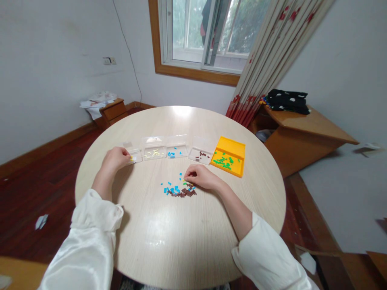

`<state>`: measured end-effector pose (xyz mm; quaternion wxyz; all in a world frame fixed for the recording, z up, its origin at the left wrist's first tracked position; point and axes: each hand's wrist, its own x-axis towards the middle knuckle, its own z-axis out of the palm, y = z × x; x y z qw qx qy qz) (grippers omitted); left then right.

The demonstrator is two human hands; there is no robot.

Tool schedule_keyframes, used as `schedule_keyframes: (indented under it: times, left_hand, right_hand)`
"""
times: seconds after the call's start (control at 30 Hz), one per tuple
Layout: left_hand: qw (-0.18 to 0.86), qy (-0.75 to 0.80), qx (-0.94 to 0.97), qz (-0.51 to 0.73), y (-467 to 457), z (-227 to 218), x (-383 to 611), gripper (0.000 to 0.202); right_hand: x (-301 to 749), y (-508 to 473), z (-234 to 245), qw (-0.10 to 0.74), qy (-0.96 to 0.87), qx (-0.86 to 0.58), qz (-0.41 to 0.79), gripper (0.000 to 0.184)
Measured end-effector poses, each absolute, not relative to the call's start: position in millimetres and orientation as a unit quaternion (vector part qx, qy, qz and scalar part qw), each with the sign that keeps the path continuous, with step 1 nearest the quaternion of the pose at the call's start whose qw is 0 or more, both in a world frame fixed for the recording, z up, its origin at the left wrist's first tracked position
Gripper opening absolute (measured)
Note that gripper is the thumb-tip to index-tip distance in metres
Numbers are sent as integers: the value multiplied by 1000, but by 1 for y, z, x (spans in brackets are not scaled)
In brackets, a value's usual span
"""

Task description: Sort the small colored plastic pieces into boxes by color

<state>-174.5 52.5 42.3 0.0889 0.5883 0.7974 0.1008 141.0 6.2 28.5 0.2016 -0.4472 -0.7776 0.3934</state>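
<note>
My left hand (116, 158) is over the leftmost clear box (138, 156), its fingers pinched together. Small yellow pieces (131, 158) show at those fingertips; whether one is gripped I cannot tell. My right hand (202, 176) is closed in a pinch at the upper right of a loose pile. What it holds, if anything, is too small to make out. Brown pieces (183, 193) and blue pieces (172, 189) make up most of the pile, with a green piece (184, 183) and a bit of yellow close to my right fingertips.
Behind the pile stand open clear boxes with pale yellow pieces (155, 153), blue pieces (171, 154) and brown pieces (202, 154). At their right lies an open orange case (238, 170) with green pieces (224, 162). All rest on a round table (157, 237).
</note>
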Motion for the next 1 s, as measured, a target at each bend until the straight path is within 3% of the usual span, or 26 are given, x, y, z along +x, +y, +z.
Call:
schedule_keyframes:
  times: [0.2,0.37,0.5,0.73,1.0]
  left_hand:
    - [59,797,583,145,51,44,-170,16]
    - [-23,741,598,305,49,50,-154,15]
    - [2,618,681,394,39,51,-119,14]
    - [144,423,830,333,19,25,-57,15]
    - [181,383,857,294,13,14,-36,10]
  right_hand:
    - [141,7,28,186,-804,-446,345,10]
    - [142,8,27,214,-797,-465,321,11]
    - [142,11,26,237,-785,-482,309,11]
    - [144,12,24,268,-775,-475,319,11]
    - [140,11,22,340,-714,-434,432,3]
